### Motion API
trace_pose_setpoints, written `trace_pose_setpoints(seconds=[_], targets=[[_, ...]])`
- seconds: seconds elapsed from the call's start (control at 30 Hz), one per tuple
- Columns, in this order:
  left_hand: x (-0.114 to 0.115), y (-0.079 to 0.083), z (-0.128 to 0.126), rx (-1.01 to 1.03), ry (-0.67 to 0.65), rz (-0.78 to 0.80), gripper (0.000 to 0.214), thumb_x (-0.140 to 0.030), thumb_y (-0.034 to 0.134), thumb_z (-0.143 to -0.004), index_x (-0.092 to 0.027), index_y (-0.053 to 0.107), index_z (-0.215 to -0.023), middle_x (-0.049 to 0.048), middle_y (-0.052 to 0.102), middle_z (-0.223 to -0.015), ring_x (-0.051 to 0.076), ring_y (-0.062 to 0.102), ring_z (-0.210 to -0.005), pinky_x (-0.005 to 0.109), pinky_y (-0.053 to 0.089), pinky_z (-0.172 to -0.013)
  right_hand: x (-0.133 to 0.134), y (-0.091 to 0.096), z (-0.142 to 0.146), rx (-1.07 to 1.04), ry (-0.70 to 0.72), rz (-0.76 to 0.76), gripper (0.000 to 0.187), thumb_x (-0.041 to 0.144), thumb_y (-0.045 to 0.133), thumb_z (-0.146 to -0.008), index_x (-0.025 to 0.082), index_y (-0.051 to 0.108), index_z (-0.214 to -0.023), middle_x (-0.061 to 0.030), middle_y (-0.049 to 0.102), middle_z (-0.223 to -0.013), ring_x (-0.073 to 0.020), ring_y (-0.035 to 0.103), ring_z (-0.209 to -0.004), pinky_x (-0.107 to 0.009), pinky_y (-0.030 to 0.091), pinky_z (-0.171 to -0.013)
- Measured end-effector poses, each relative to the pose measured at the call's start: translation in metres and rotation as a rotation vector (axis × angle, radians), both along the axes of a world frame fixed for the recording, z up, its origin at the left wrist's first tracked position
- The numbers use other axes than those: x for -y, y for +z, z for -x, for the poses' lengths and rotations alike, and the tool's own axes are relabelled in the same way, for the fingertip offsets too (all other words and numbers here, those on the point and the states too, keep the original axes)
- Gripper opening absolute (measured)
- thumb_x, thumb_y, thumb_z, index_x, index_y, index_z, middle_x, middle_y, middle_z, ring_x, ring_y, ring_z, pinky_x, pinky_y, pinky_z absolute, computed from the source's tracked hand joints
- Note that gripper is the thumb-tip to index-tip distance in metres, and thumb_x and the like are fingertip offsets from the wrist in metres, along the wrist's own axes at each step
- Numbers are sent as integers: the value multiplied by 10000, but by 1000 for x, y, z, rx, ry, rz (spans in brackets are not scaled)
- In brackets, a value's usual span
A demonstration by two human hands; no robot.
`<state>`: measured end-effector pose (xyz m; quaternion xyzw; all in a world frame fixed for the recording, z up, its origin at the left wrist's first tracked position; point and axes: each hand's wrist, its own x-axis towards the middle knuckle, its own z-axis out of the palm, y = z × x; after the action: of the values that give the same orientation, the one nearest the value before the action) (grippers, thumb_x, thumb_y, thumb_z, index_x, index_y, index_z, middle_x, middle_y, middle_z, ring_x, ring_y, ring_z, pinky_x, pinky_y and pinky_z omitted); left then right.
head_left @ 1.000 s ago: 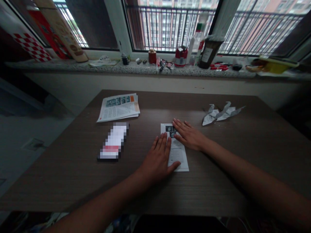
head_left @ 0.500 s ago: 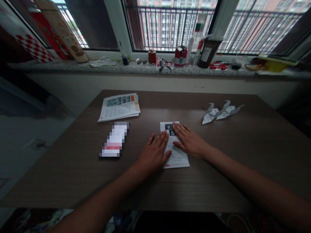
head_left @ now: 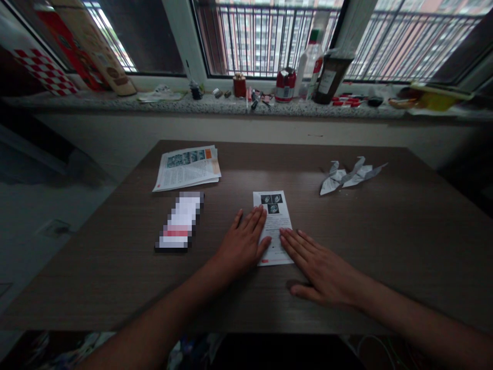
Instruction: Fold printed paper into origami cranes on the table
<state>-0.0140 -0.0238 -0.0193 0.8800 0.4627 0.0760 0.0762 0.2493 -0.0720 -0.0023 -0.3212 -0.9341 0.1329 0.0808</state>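
A narrow folded sheet of printed paper (head_left: 278, 218) lies flat on the brown table, with small dark pictures near its far end. My left hand (head_left: 244, 239) rests flat over the paper's left edge, fingers stretched out. On the opposite side, my right hand (head_left: 321, 262) lies with straight fingers, their tips on the paper's right edge near its lower half. Its thumb points left over the table, off the paper. Parts of the paper's two long edges are hidden under the fingers.
Left of my hands lies a phone (head_left: 179, 221) with a blurred screen. Behind it is a stack of printed sheets (head_left: 187, 169). Two folded paper birds (head_left: 348, 177) stand at the back right. Bottles, a red can (head_left: 285, 85) and small items line the windowsill (head_left: 215, 105).
My right hand has slid toward me along the paper's right edge, uncovering the pictures at the far end. My left hand stays in place on the paper.
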Motion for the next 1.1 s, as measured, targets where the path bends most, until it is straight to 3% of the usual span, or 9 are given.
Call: trace_pose_setpoints(seconds=[0.3,0.67,0.87,1.1], targets=[[-1,7,3,-19,-11,14,683,-462,363,-1077,-171,150,-1658,143,271,-1704,262,198,-1597,529,83,-1302,8,3,-7,12,21,59,883,476,582,-1011,177,100,-1688,-145,157,-1719,-332,257,-1566,-504,287,-1283],[-7,8,5,-15,-21,-21,697,-512,440,-1070,-150,251,-1636,140,310,-1690,266,243,-1585,504,160,-1306,-38,11,-11,-19,-29,-28,550,408,614,-1017,247,516,-1533,-95,445,-1635,-315,437,-1487,-524,399,-1218],[-16,10,8,26,-48,-10,679,-490,514,-1056,-187,300,-1625,143,298,-1696,285,264,-1576,499,212,-1294,-56,11,-15,-31,-14,-13,522,396,665,-983,265,561,-1476,-102,502,-1593,-324,478,-1448,-563,422,-1184],[-27,29,7,32,-143,-43,568,-467,583,-1031,-206,472,-1524,140,377,-1657,314,316,-1550,555,211,-1286,-61,5,-19,-122,-29,20,505,375,680,-965,265,577,-1447,-91,512,-1585,-310,483,-1445,-547,439,-1174]])
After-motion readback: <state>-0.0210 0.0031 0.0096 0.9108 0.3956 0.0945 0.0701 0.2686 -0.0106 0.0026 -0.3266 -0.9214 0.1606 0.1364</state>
